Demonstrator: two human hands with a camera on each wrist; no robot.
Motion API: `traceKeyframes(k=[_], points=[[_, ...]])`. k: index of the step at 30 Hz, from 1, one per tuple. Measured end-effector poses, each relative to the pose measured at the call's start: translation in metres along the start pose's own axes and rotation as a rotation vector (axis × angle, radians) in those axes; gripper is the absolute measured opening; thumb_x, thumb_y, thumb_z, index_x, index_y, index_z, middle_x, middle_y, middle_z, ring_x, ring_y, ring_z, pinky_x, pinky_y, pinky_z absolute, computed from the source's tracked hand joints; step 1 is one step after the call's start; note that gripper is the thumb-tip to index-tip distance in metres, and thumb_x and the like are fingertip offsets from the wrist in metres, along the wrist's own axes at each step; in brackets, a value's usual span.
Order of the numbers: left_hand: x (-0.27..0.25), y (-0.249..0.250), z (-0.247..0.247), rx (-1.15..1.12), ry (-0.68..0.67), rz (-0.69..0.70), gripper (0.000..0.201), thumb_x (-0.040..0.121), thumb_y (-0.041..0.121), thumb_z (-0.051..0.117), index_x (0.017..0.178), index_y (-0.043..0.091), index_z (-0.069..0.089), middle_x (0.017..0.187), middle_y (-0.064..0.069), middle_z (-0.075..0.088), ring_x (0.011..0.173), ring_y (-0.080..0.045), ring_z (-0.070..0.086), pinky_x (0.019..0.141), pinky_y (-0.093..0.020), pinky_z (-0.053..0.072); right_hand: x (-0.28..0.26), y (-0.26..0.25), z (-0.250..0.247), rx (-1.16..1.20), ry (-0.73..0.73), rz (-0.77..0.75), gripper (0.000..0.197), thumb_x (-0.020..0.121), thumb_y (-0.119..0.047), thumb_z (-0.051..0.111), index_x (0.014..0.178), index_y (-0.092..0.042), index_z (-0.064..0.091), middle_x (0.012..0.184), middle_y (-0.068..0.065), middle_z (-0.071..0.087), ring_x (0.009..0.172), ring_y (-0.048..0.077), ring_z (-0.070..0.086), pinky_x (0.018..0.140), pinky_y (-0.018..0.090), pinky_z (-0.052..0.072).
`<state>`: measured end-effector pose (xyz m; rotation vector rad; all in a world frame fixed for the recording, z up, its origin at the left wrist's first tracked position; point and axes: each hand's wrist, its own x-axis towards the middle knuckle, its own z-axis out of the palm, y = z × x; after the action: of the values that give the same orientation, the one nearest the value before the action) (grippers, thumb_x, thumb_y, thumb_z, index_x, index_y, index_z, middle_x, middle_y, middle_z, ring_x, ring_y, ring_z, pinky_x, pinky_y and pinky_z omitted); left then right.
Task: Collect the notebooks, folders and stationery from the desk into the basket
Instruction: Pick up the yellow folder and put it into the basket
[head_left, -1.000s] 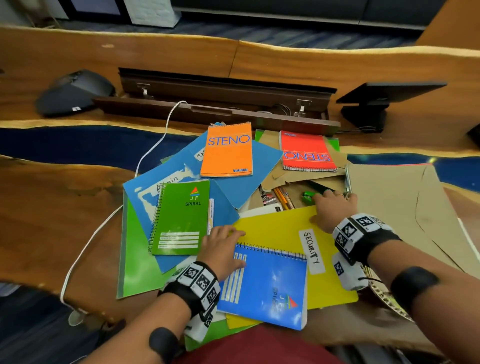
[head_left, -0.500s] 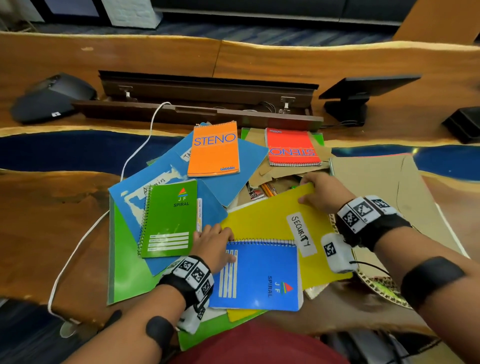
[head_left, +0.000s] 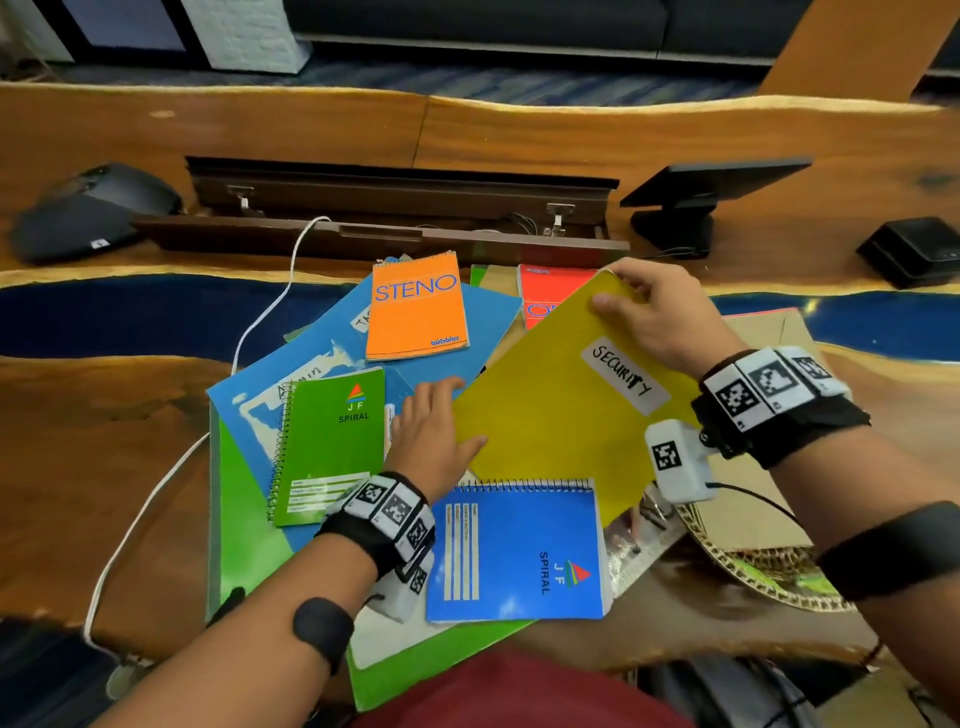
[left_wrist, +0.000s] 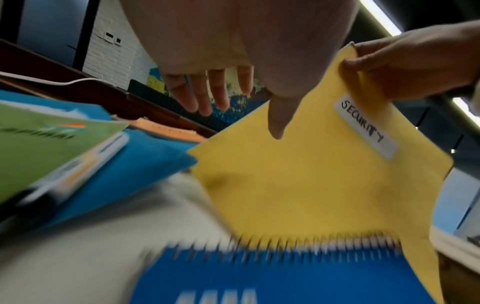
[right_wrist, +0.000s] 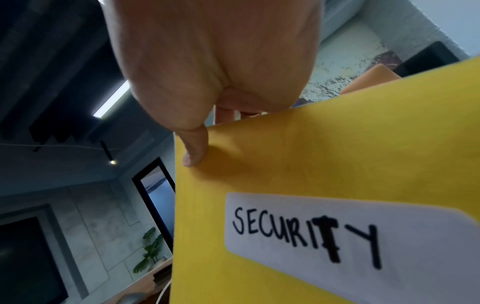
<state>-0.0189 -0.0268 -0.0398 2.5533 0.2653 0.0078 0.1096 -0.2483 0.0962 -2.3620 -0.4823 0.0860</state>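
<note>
While your right hand (head_left: 660, 317) pinches the far corner of the yellow folder (head_left: 561, 415) marked SECURITY, thumb on top and fingers behind, the folder tilts up off the pile, its near edge tucked behind the blue spiral notebook (head_left: 519, 551). Your left hand (head_left: 431, 431) is spread with fingers relaxed, its thumb against the folder's left edge, gripping nothing. Beside it lies the green spiral notebook (head_left: 332, 441) on blue folders (head_left: 322, 364), with the orange steno pad (head_left: 415, 306) farther back on the surface (head_left: 104, 426).
</note>
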Motion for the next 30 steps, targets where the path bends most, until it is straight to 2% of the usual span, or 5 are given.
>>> traceKeyframes(k=[7,10,14,21,30], points=[[0.043,0.032,-0.023,-0.122,-0.131,0.017,0.045,0.098,0.042,0.051,0.137,0.02,0.044,0.126,-0.005,0.062,0.112,-0.028,0.059,0.093,-0.049,0.05,-0.001,-0.023,-0.024,0.089,0.009,-0.133,0.009,0.091,-0.027,0.066,0.096,-0.034,0.069,0.099,-0.01,0.067,0.097,0.011,0.059,0.085,0.028,0.044],[0.054,0.046,-0.034,-0.165,-0.103,0.058,0.024,0.098,0.039,0.054,0.104,0.017,0.06,0.092,-0.006,0.065,0.087,-0.029,0.059,0.076,-0.04,0.05,-0.001,-0.023,-0.036,0.109,0.131,-0.177,0.011,0.089,-0.027,0.068,0.1,-0.031,0.069,0.103,-0.003,0.068,0.099,0.013,0.06,0.088,0.029,0.046],[0.063,0.066,-0.052,-0.149,-0.004,0.125,0.034,0.096,0.03,0.058,0.068,0.026,0.038,0.062,0.003,0.043,0.063,-0.026,0.045,0.056,-0.035,0.03,-0.003,0.002,-0.047,0.046,0.318,-0.183,0.04,0.091,-0.037,0.064,0.13,-0.037,0.052,0.129,-0.012,0.053,0.123,0.01,0.047,0.106,0.038,0.039],[0.072,0.105,-0.059,-0.224,0.046,0.191,0.029,0.097,0.028,0.058,0.118,0.007,0.06,0.104,-0.019,0.067,0.097,-0.037,0.06,0.084,-0.046,0.051,-0.022,0.067,-0.044,0.181,0.387,0.101,0.064,0.095,-0.032,0.059,0.15,-0.026,0.026,0.15,-0.005,0.037,0.135,0.009,0.036,0.108,0.03,0.032],[0.071,0.153,-0.04,-0.377,0.053,0.292,0.032,0.093,0.038,0.052,0.099,0.007,0.059,0.08,-0.016,0.06,0.075,-0.035,0.055,0.069,-0.051,0.051,-0.053,0.119,-0.046,0.29,0.22,0.28,0.053,0.103,-0.021,0.044,0.151,-0.024,0.023,0.146,-0.003,0.04,0.128,0.014,0.045,0.095,0.029,0.038]])
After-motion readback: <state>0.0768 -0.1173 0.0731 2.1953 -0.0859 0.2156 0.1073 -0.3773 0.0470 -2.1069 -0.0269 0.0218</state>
